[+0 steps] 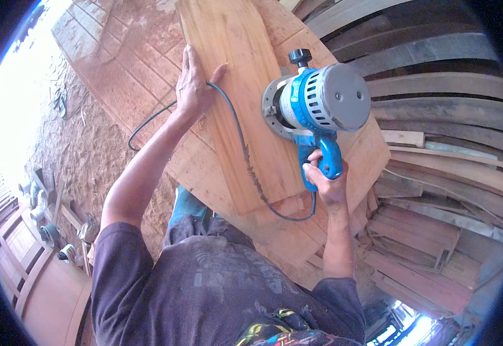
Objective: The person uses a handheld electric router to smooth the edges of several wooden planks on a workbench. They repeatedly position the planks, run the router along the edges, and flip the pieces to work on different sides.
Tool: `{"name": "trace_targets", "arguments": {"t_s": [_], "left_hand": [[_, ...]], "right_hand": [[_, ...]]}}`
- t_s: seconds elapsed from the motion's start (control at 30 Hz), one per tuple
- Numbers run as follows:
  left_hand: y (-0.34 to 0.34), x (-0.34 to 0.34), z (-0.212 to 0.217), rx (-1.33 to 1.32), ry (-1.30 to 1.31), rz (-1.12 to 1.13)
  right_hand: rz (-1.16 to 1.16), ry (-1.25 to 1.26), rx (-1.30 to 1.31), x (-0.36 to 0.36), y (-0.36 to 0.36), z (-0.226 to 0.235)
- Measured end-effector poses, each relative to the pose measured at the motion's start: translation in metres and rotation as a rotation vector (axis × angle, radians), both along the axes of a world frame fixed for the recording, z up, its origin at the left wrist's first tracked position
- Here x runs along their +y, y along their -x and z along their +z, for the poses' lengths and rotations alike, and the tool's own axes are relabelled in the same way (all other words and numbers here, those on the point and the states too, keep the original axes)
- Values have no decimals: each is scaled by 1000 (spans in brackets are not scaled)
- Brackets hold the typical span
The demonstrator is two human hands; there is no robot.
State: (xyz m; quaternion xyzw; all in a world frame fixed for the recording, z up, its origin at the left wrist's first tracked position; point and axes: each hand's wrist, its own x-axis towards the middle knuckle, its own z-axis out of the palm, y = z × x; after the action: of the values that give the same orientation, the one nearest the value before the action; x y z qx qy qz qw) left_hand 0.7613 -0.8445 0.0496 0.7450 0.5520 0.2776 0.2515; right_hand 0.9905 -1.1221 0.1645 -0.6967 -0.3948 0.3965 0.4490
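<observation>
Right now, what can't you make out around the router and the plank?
Head view only:
- Cutter under the blue router: hidden by its body and base.
- Plank far end: cut off by the top edge.
- Cord: passes under the left hand; its plug end is out of sight.
- Right hand fingers: wrapped around the handle, switch unseen.

Blue-and-grey router sits base-down on the wooden plank, at 3 o'clock of it. Plank lies flat, running 12 to 6; black cord trails across it.

- 1 head-worn fisheye view looks steeply down, close over the person's own torso and arms.
- It faces the wooden board ahead; edges curve.
</observation>
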Motion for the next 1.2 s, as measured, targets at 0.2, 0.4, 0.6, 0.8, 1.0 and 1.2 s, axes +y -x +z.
{"name": "trace_targets", "arguments": {"t_s": [0.2, 0.4, 0.6, 0.8, 1.0, 1.2], "left_hand": [[1, -7, 4, -8, 69, -15], [-1, 0, -1, -6, 21, -14], [1, -1, -2, 8, -2, -32], [1, -1, -2, 21, 34, -31], [2, -1, 4, 76, 73, -34], [3, -1, 6, 57, 47, -58]], "right_hand": [[-37, 38, 83, 32, 3, 5], [-24, 8, 76, 70, 2, 1], [-3, 2, 89, 106, 1, 2], [-16, -41, 129, 131, 1, -2], [-12, -10, 136, 156, 1, 1], [-5, -42, 134, 176, -1, -2]]}}
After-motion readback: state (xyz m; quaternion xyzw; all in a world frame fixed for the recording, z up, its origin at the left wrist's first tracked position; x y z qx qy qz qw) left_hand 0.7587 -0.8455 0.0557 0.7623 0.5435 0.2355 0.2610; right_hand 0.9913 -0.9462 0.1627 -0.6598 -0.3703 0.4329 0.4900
